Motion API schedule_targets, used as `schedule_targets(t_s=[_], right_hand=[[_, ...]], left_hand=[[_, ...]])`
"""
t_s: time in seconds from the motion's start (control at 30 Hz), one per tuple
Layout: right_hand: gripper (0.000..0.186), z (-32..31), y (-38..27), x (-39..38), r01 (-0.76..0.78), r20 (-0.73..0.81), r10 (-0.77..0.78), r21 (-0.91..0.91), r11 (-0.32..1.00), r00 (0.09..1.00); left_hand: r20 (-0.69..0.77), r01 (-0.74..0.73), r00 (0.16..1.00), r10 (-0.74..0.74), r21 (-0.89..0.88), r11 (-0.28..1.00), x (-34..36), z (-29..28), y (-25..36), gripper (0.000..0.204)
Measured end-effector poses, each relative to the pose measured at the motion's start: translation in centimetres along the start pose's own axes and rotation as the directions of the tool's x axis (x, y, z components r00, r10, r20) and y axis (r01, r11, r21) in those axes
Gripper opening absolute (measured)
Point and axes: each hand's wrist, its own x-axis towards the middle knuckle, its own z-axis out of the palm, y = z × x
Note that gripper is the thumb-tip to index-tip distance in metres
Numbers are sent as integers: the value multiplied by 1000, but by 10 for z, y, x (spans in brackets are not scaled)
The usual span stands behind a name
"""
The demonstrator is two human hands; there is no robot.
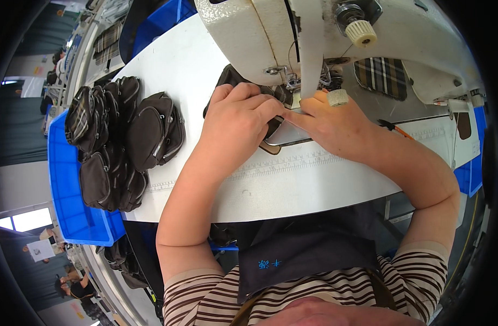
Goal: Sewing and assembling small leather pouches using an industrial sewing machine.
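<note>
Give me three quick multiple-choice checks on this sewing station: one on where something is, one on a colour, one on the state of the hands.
1. Where does the pile of finished dark brown fabric pouches lie?
A. On the person's left side of the white table
B. On the right side
C. On top of the machine

2. What colour is the plastic bin at the table's left edge?
A. Red
B. Blue
C. Green

3. What are the left hand and right hand doing?
A. Both raised off the table
B. Only one touches the work
C. Both press down on the dark fabric piece at the cream sewing machine

Answers: 1 A, the pouches lie left of the left forearm. 2 B, the bin is bright blue. 3 C, both hands lie flat on the fabric by the needle.
</note>
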Motion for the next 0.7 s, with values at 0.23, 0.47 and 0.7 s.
schedule_targets(t_s=[0.23,0.47,0.7], right_hand=[[37,2,1,-3,-12,4,12,12,1000,1000],[34,8,3,-4,5,-40,-3,46,999,999],[31,6,2,-5,17,20,-15,-65,998,1000]], left_hand=[[-6,189,982,-190,110,976,1,-5,12,21],[-29,-101,994,101,19,995,4,3,1,24],[4,-78,997,79,-65,995,4,7,-1,39]])
